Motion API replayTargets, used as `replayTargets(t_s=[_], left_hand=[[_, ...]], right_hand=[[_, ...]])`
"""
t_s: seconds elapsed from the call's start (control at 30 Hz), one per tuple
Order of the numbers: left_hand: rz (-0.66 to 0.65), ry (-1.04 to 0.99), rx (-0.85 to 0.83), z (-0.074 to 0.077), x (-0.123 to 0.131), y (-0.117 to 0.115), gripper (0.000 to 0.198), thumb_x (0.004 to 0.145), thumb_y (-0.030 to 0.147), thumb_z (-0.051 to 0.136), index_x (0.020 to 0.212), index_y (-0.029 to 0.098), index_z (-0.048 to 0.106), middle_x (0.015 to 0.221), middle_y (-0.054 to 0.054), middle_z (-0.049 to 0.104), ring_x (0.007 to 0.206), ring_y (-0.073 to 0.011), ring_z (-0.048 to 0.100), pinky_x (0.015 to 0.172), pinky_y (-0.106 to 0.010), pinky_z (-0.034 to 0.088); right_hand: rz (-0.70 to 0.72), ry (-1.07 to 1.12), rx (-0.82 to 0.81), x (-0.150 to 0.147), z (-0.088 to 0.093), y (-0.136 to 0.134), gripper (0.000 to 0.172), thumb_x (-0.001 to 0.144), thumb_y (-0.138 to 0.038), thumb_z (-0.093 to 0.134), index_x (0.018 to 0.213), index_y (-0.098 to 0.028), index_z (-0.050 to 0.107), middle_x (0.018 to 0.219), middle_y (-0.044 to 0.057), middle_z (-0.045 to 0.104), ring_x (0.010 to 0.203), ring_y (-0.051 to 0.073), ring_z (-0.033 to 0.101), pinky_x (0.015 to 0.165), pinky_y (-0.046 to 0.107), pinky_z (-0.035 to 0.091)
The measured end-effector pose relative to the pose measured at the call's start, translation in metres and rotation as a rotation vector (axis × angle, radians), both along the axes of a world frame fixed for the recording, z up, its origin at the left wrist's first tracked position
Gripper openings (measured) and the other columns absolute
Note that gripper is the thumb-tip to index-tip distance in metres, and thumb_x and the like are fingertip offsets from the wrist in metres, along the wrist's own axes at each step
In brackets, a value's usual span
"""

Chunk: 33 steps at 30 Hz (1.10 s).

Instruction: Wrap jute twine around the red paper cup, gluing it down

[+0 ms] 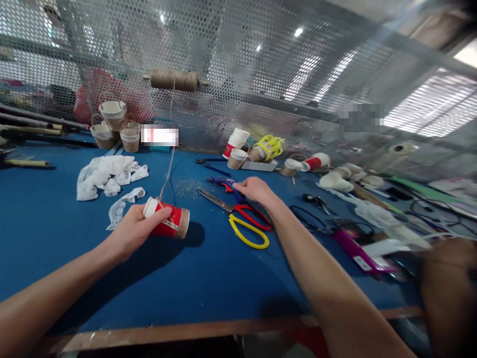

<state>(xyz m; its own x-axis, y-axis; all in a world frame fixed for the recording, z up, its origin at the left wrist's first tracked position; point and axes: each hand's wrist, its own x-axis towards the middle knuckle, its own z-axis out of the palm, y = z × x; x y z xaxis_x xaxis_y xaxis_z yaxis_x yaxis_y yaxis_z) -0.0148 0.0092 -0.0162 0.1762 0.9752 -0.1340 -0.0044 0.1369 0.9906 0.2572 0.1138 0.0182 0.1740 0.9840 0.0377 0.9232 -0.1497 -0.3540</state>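
My left hand [136, 226] is closed around a red and white paper cup [175, 222], tipped on its side above the table. Brown twine is wound around the cup's base end, and a strand [171, 166] runs from the cup up to a twine spool [174, 80]. My right hand [255, 190] has its fingers closed on a blue hot glue gun [239, 197] with a red trigger, its nozzle pointing left. Just in front of it lie large scissors [249, 242] with one red and one yellow handle, blades pointing left.
White lace [106, 174] lies at left on the blue table [208, 293]. Twine-wrapped cups [113, 117] with handles stand behind it. Pliers [214, 165], a yellow basket-like piece [269, 147], keys [319, 203] and a purple box [360, 251] lie farther right. Perforated metal screening [231, 74] stands at the back.
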Motion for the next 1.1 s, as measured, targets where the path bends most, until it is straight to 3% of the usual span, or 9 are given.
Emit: replayTargets(t_s=[0.17, 0.27, 0.37, 0.43, 0.5, 0.57, 0.73, 0.97, 1.1], left_hand=[[0.038, 0.018, 0.010, -0.001, 0.001, 0.002, 0.027, 0.072, 0.039, 0.060, 0.065, 0.014, 0.059, 0.057, 0.001, 0.058, 0.051, -0.0098, 0.045, 0.049, -0.021, 0.032], [0.053, 0.016, 0.019, -0.002, 0.000, 0.003, 0.028, 0.072, 0.040, 0.059, 0.063, 0.014, 0.058, 0.057, 0.000, 0.058, 0.051, -0.0096, 0.045, 0.049, -0.021, 0.032], [0.057, 0.014, 0.032, -0.003, -0.001, 0.004, 0.028, 0.072, 0.041, 0.059, 0.066, 0.013, 0.060, 0.059, -0.001, 0.060, 0.052, -0.0107, 0.047, 0.049, -0.022, 0.034], [0.047, 0.000, 0.039, -0.002, -0.001, 0.005, 0.028, 0.073, 0.041, 0.059, 0.069, 0.013, 0.060, 0.060, -0.001, 0.060, 0.054, -0.0110, 0.048, 0.051, -0.022, 0.035], [0.036, -0.016, 0.034, -0.002, -0.001, 0.005, 0.028, 0.072, 0.041, 0.060, 0.070, 0.013, 0.060, 0.060, -0.001, 0.059, 0.054, -0.0108, 0.049, 0.051, -0.022, 0.035], [0.032, -0.029, 0.011, -0.001, -0.001, 0.006, 0.029, 0.072, 0.041, 0.060, 0.070, 0.013, 0.060, 0.061, -0.001, 0.060, 0.054, -0.0111, 0.050, 0.052, -0.022, 0.037], [0.079, -0.044, -0.027, -0.002, -0.003, 0.009, 0.027, 0.070, 0.039, 0.063, 0.070, 0.013, 0.060, 0.062, -0.002, 0.062, 0.054, -0.0111, 0.053, 0.055, -0.023, 0.040], [0.085, 0.015, -0.005, -0.002, -0.002, 0.010, 0.025, 0.072, 0.037, 0.061, 0.071, 0.012, 0.064, 0.067, -0.004, 0.066, 0.058, -0.0123, 0.056, 0.057, -0.023, 0.042], [0.072, 0.060, 0.008, -0.002, -0.002, 0.009, 0.026, 0.073, 0.037, 0.060, 0.074, 0.012, 0.066, 0.070, -0.006, 0.069, 0.060, -0.0139, 0.059, 0.057, -0.024, 0.043]], right_hand=[[-0.019, 0.063, -0.132, 0.002, -0.023, 0.012, 0.021, 0.085, -0.030, 0.050, 0.098, -0.014, 0.056, 0.095, 0.004, 0.060, 0.078, 0.013, 0.058, 0.069, 0.032, 0.049], [-0.017, 0.180, -0.068, -0.004, -0.021, 0.007, 0.013, 0.079, -0.023, 0.057, 0.084, -0.011, 0.058, 0.079, 0.005, 0.062, 0.066, 0.014, 0.059, 0.062, 0.029, 0.049], [0.007, 0.349, 0.057, -0.012, -0.004, -0.013, 0.006, 0.073, -0.016, 0.058, 0.078, -0.014, 0.055, 0.066, 0.003, 0.059, 0.055, 0.012, 0.056, 0.056, 0.026, 0.047], [0.060, 0.499, 0.092, -0.018, 0.010, -0.034, 0.010, 0.073, -0.022, 0.058, 0.079, -0.017, 0.053, 0.065, 0.000, 0.058, 0.053, 0.010, 0.055, 0.054, 0.024, 0.047], [0.172, 0.866, -0.030, -0.026, 0.020, -0.056, 0.015, 0.068, -0.029, 0.062, 0.070, -0.017, 0.053, 0.058, -0.001, 0.056, 0.048, 0.010, 0.052, 0.049, 0.025, 0.046], [0.271, 0.949, -0.113, -0.033, 0.024, -0.076, 0.020, 0.067, -0.032, 0.063, 0.062, -0.016, 0.053, 0.054, -0.001, 0.055, 0.043, 0.008, 0.048, 0.042, 0.022, 0.041], [0.485, 0.785, -0.092, -0.045, 0.015, -0.105, 0.020, 0.078, -0.033, 0.052, 0.084, -0.015, 0.060, 0.048, -0.003, 0.053, 0.040, 0.009, 0.047, 0.040, 0.021, 0.040], [0.419, 0.441, -0.024, -0.052, 0.001, -0.117, 0.017, 0.072, -0.037, 0.058, 0.066, -0.021, 0.059, 0.043, -0.002, 0.052, 0.039, 0.014, 0.051, 0.037, 0.027, 0.040], [0.495, 0.379, 0.092, -0.049, -0.006, -0.119, 0.012, 0.070, -0.034, 0.062, 0.062, -0.026, 0.059, 0.043, -0.001, 0.052, 0.046, 0.018, 0.055, 0.041, 0.029, 0.040]])
